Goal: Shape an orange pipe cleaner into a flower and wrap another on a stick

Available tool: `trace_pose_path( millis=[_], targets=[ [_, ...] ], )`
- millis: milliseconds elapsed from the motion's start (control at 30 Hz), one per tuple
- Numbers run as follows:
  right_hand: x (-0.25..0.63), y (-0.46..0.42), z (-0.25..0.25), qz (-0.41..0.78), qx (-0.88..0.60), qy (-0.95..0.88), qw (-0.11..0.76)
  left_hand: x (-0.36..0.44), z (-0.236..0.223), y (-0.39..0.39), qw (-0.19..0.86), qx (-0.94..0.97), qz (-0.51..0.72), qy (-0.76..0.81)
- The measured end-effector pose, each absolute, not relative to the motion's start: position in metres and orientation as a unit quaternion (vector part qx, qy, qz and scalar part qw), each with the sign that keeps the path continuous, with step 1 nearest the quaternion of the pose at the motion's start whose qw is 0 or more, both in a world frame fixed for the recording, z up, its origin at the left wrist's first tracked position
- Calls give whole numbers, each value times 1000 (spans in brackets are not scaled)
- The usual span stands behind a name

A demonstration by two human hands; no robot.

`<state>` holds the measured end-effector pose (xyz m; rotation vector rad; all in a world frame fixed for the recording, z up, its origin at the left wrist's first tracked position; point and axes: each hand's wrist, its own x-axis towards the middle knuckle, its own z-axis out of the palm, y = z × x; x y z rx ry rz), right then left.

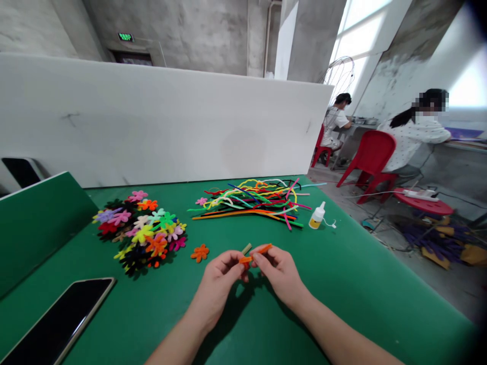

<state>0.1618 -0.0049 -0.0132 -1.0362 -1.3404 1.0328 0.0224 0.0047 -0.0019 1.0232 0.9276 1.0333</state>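
Observation:
Between my two hands, just above the green table (304,284), is an orange pipe cleaner (265,249), partly bent. My left hand (222,281) pinches its folded end, and a short olive-coloured stick (247,249) pokes up beside those fingers; what holds it is hidden. My right hand (279,274) grips the straighter end between thumb and fingers. An orange pipe-cleaner flower (200,253) lies left of my left hand. Behind it to the left is a heap of many-coloured pipe-cleaner flowers (144,233). Loose pipe cleaners (254,200) lie in a pile beyond my hands.
A small white glue bottle (317,216) stands right of the pile, its cap hanging open. A phone (61,319) lies at the front left. A white partition (171,126) closes the table's far side. Two people sit at the right near red chairs (371,157).

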Motion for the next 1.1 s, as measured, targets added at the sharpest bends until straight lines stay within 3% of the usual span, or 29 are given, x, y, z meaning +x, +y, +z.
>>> trace_pose_path(
  millis=[200,367,533,967,1100],
  targets=[
    [165,0,-12,478,-453,-483,577,25,4,1,603,498,447,435],
    [165,0,-10,484,-449,-481,577,25,5,1,503,599,426,455],
    [169,-2,-12,435,-441,-554,557,24,2,1,407,660,431,461],
    [172,-13,2,284,-360,-760,461,22,-2,2,314,660,463,502],
    [170,-13,0,298,-352,-761,457,22,-3,1,306,660,462,507]
  ],
)
